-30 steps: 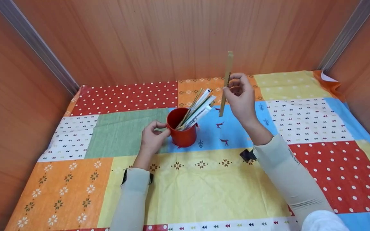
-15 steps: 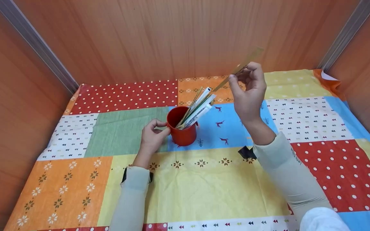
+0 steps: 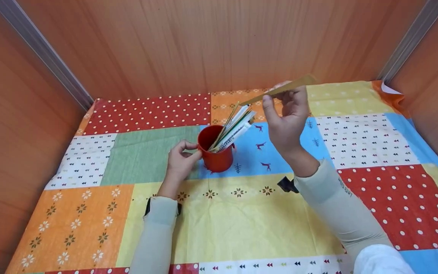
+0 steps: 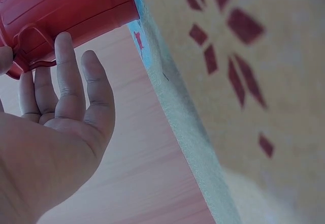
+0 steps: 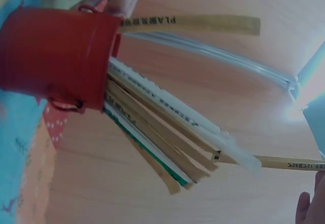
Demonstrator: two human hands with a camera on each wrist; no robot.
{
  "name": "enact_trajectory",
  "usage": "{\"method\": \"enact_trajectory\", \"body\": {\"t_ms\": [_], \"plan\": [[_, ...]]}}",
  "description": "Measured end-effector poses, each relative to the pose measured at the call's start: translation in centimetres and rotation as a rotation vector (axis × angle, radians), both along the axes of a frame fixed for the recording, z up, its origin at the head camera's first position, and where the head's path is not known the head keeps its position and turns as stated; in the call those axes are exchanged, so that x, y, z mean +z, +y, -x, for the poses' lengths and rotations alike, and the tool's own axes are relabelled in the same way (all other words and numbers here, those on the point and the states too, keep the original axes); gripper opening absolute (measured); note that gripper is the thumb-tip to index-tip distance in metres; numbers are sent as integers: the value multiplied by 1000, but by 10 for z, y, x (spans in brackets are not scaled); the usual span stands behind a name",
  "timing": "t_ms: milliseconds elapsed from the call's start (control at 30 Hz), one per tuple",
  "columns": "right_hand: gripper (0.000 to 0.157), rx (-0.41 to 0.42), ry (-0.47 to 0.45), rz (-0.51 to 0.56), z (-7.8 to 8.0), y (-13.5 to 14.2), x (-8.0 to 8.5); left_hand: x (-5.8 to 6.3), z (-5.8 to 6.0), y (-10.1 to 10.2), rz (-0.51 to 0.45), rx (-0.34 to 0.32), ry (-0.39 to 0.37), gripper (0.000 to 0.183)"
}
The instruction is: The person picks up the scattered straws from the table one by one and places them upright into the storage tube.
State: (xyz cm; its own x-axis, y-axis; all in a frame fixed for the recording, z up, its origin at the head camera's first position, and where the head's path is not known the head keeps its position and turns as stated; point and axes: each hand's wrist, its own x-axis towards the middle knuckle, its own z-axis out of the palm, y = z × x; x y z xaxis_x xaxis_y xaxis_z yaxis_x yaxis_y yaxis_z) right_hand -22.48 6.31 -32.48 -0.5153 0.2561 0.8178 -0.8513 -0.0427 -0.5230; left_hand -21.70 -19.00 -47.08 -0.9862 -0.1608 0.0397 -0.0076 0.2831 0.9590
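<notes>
A red cup [image 3: 219, 161] with a small handle on either side stands on the tablecloth. My left hand [image 3: 181, 161] pinches its left handle [image 4: 35, 38] between thumb and fingers. Paper-wrapped straws [image 3: 236, 129], some white and some brown, lean out of the cup to the right; one brown wrapped straw [image 5: 203, 25] stands apart from the bunch. My right hand [image 3: 289, 121] holds another brown wrapped straw [image 3: 280, 90] between thumb and fingers, slanting above the cup's right side. Its lower end overlaps the tips of the bunch in the head view.
A patchwork-patterned tablecloth [image 3: 242, 224] covers the table. Wood-grain panels [image 3: 219, 45] rise at the back and sides, with metal strips [image 3: 44, 57] at the corners. At the back right the cloth's edge [image 3: 390, 93] is folded up.
The straw in my right hand has gone from nearly upright beside the cup to a shallow slant, its lower end now by the other straws' tips. My left hand stays on the cup's handle.
</notes>
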Motion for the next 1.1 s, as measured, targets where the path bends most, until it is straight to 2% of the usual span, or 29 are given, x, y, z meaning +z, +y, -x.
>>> {"method": "enact_trajectory", "body": {"t_ms": [333, 400, 567, 633, 767, 967, 1100], "plan": [[21, 102, -86, -165, -1, -17, -18, 1, 0, 1, -4, 2, 18, 16], [22, 109, -99, -202, 0, -19, -20, 6, -3, 3, -14, -5, 14, 16], [23, 98, -124, -299, 2, -23, -22, 6, -3, 2, -9, -9, 1, 17], [22, 84, -131, -329, 3, -25, -24, 1, 0, 1, -4, -6, 9, 17], [21, 37, -153, -380, 5, -29, -27, -1, 0, 0, -5, -3, 15, 17], [21, -101, -159, -498, 11, -35, -31, -1, -1, 0, -4, 7, 2, 15], [21, -159, -151, -555, 15, -39, -35, 0, -1, 1, -12, 4, 9, 15]]}}
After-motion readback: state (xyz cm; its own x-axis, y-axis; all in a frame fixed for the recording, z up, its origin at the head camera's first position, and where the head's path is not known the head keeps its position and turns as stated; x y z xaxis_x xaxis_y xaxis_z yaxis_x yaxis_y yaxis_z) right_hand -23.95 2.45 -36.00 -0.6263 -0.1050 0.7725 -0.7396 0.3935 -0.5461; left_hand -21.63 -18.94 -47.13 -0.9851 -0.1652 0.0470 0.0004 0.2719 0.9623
